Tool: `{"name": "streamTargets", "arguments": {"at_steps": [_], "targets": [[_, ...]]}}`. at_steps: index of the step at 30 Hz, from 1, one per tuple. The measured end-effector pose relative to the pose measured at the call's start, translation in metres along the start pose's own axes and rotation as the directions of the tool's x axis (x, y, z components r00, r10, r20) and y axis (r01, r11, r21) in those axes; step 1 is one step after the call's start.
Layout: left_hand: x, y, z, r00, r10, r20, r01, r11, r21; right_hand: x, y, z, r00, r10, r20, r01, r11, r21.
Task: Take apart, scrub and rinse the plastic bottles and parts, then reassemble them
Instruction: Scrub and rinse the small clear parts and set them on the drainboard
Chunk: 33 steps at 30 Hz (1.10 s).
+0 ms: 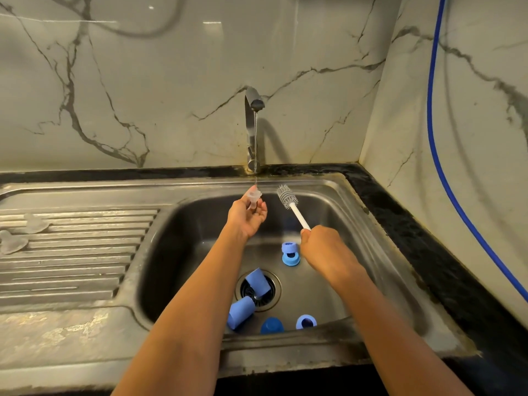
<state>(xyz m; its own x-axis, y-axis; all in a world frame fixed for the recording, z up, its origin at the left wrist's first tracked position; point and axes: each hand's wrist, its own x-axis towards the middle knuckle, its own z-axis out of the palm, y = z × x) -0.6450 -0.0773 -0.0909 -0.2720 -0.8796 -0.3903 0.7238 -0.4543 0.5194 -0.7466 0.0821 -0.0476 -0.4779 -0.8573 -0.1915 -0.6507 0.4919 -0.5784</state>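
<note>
My left hand pinches a small clear plastic bottle part under the thin stream from the tap. My right hand grips the white handle of a bottle brush, its grey bristle head raised beside the stream. In the sink lie several blue parts: a collar piece near my right wrist, a tube over the drain, another tube, a cap and a ring at the front wall.
Two clear silicone teats lie on the ribbed steel drainboard at the left. A blue hose runs down the marble wall on the right. A black counter edge borders the sink.
</note>
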Motion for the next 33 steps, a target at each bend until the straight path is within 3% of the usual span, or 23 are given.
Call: {"name": "streamTargets", "arguments": {"at_steps": [4,9,14,18,25,33], "targets": [[-0.003,-0.002,-0.002,0.999,-0.04,-0.008,0.041,0.998,0.039,0.0,-0.001,-0.001,1.0,0.007,0.002,-0.007,1.0,-0.017],[-0.012,-0.002,-0.009,0.992,-0.121,-0.02,0.123,0.965,0.234,0.001,0.001,0.007,0.995,-0.092,0.033,0.096,0.987,-0.127],[-0.017,0.005,-0.018,0.996,-0.084,-0.027,0.088,0.942,0.324,-0.003,0.0,0.008,0.995,-0.093,0.046,0.101,0.97,-0.222],[-0.022,0.006,-0.019,0.994,-0.085,-0.066,0.099,0.96,0.261,0.001,-0.002,0.012,0.993,-0.099,0.058,0.11,0.96,-0.258],[-0.029,0.008,-0.024,0.975,-0.133,-0.181,0.124,0.99,-0.06,0.003,0.0,0.017,0.982,-0.159,0.104,0.184,0.937,-0.298],[-0.039,-0.002,-0.023,0.98,-0.108,-0.164,0.1,0.993,-0.06,0.002,-0.002,0.018,0.967,-0.215,0.14,0.249,0.92,-0.304]]}}
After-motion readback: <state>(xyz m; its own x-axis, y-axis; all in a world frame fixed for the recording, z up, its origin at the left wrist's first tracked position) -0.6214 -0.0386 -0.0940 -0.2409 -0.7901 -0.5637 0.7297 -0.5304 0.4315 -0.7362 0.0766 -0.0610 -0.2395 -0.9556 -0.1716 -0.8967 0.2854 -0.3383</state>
